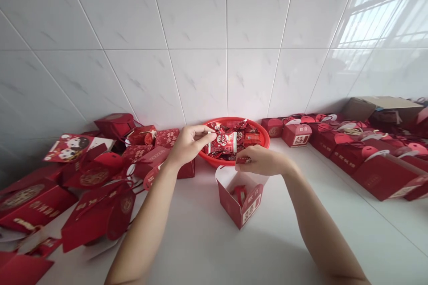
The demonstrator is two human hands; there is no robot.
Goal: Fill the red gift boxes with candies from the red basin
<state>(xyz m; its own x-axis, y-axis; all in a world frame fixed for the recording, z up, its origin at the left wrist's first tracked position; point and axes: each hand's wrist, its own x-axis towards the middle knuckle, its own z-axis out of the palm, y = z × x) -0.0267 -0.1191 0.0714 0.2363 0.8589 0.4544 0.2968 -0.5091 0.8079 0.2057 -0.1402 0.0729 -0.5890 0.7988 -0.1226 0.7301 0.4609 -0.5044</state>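
A red basket (266,139) against the wall holds several red wrapped packets, one large packet (223,141) on top with white ends. My left hand (193,143) is at the basket's left side, thumb and fingertips together beside that packet; whether it grips anything is too small to tell. My right hand (259,160) is closed on a small dark red packet (243,160), above the back edge of an open red box (230,200). Inside the box lies something red. The box stands on the white table (203,240) in front of the basket.
Many red gift boxes (96,213) are heaped at the left. Closed red boxes (347,153) stand in rows at the right, with a small one (296,135) near the basket. A brown cardboard box (361,109) is behind them. The tiled wall (200,75) bounds the back.
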